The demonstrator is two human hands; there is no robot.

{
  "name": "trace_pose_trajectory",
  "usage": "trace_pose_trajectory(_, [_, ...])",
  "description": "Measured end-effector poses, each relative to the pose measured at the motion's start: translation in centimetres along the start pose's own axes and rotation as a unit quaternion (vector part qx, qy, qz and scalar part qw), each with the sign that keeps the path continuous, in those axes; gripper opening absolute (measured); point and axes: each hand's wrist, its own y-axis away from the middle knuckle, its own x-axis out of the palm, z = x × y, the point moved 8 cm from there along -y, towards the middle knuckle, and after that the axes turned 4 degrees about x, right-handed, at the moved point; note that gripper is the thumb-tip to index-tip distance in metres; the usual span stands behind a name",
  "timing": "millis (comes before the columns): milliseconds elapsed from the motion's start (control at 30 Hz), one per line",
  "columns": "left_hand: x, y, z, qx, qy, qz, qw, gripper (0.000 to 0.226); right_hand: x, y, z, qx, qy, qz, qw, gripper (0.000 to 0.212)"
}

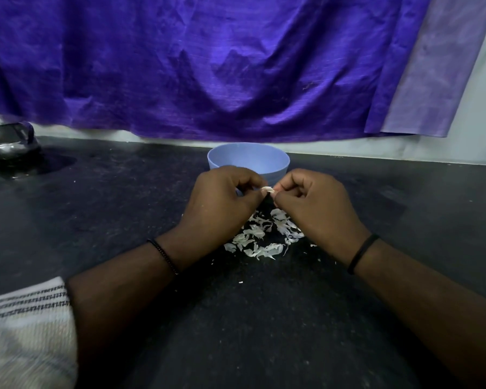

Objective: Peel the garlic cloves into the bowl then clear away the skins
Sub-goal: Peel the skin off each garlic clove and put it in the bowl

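Right between both hands point(268, 196): garlic clove point(267, 189), pinched, above skins point(264, 234).

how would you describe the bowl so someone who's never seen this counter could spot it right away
Find the black counter under the hanging purple cloth. At its back edge, just beyond the two hands, stands the bowl. It is the only pale blue, round, open thing there; the shiny metal pot sits far off to the left.

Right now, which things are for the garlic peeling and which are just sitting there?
For the job:
left hand and right hand, both pinching the garlic clove
blue bowl
pile of skins

Just sitting there:
shiny metal pot
purple cloth
striped cloth
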Motion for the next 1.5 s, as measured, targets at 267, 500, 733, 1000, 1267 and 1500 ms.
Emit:
trace_pose_trajectory(267, [0.4,0.0,-0.3,0.011,-0.039,0.015,0.999,0.008,-0.3,0.5,1.0,-0.064,0.065,-0.038,0.995,0.008])
trace_pose_trajectory(500, [0.7,0.1,-0.2,0.003,-0.033,0.032,0.999,0.009,0.0,0.8,2.1,-0.126,0.130,-0.049,0.982,0.004])
trace_pose_trajectory(733, [0.4,-0.2,-0.2,-0.007,0.015,0.049,0.999,0.009,0.1,0.8,3.1,-0.183,0.137,-0.048,0.972,0.007])
trace_pose_trajectory(1000, [1.5,0.6,2.0,-0.188,0.212,0.121,0.951,0.009,-0.1,0.4,3.2,-0.179,0.102,0.008,0.978,0.008])
trace_pose_trajectory(1267, [1.1,0.4,1.8,-0.156,0.218,0.082,0.960,0.005,-0.5,0.4,2.1,-0.126,0.027,0.004,0.992,0.009])
trace_pose_trajectory(1500, [0.9,0.4,1.3,-0.120,0.150,0.070,0.979,0.004,-0.3,0.3,1.8,-0.113,0.025,0.002,0.993,0.007])
